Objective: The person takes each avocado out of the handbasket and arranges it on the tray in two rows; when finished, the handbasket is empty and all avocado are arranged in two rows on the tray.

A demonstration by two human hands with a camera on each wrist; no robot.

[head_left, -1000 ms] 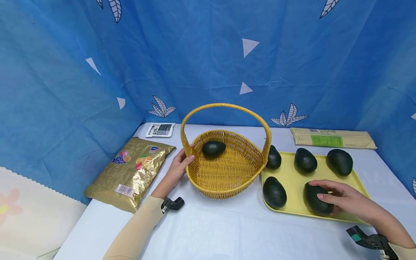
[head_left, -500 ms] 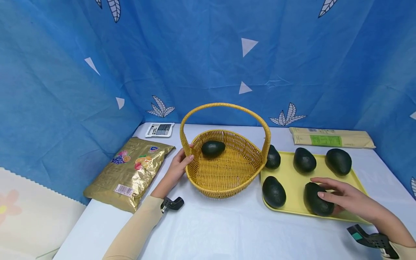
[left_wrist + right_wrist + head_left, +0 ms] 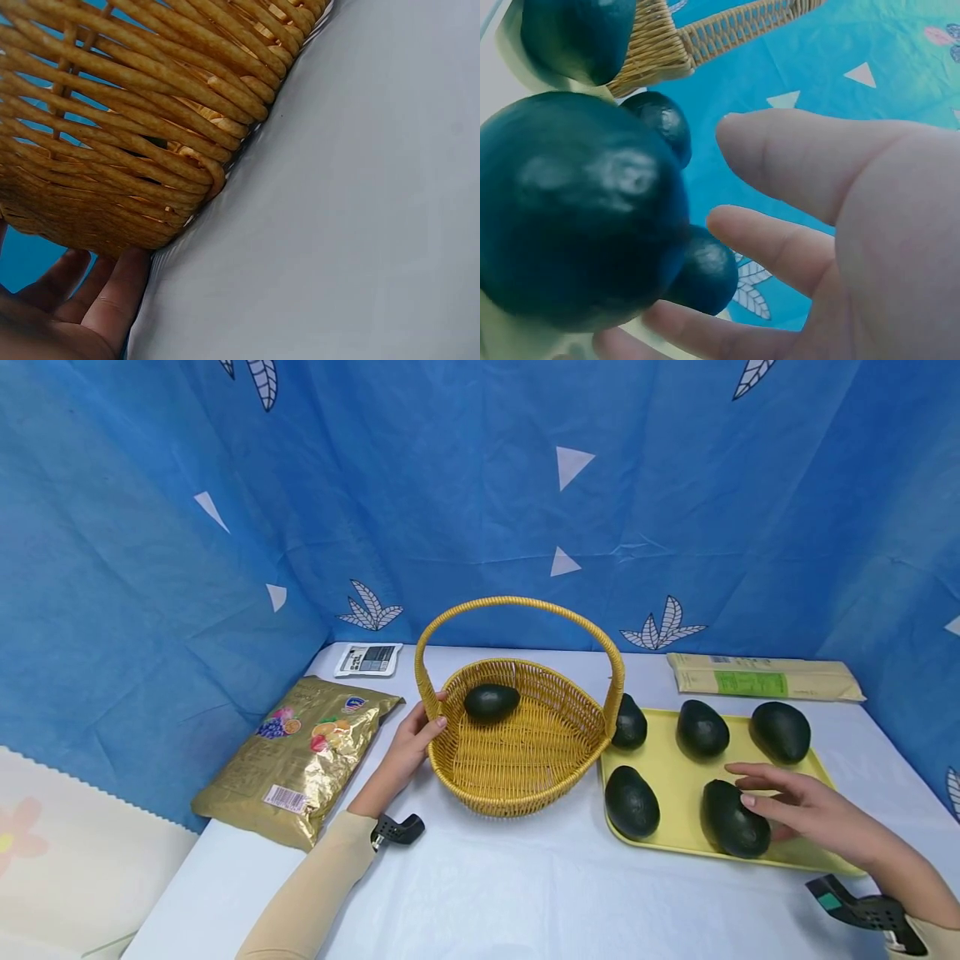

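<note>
A yellow wicker basket (image 3: 517, 760) with a tall arched handle stands mid-table, one dark green avocado (image 3: 491, 703) lying inside it. My left hand (image 3: 411, 745) holds the basket's left side near the foot of the handle, thumb at the rim; the left wrist view shows fingers (image 3: 120, 296) against the outer weave. On a yellow tray (image 3: 678, 793) at the right lie several more avocados. Over the tray's front right corner, my right hand (image 3: 813, 814) hovers beside the nearest avocado (image 3: 735, 820). In the right wrist view its fingers (image 3: 780, 247) are spread, with a gap between thumb and fruit.
A gold foil bag (image 3: 300, 760) with fruit pictures lies left of the basket, and a small white packet (image 3: 369, 660) behind it. A long beige package (image 3: 767, 677) rests behind the tray. Blue patterned cloth (image 3: 480, 510) hangs behind the white-covered table (image 3: 525, 885).
My right hand has drawn back slightly to the right, its fingers and thumb coming away from the near avocado, which stays in place. The left hand and the basket have not moved.
</note>
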